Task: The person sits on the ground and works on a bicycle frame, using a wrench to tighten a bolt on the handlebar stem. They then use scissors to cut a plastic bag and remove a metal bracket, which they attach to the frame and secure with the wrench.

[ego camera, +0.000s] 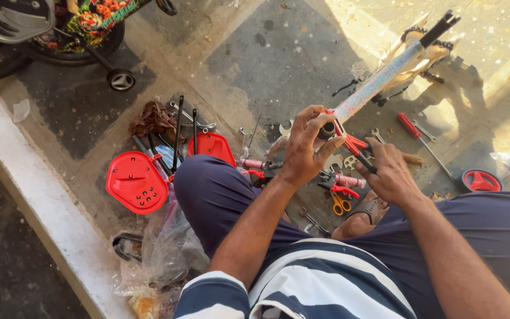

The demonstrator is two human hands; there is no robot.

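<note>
**Both hands on bike frame end**

While the left hand [306, 146] wraps closed around the near tube end of the small bike frame [379, 78], the right hand [392, 171] grips a dark tool [366, 163] just beside it. Scissors [341, 204] lie below the grip, a red screwdriver [415, 133] to its right, red plastic covers [137, 182] far left.

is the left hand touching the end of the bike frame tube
Touching: the head view shows the left hand with fingers curled around the open end of the bike frame tube.
</note>
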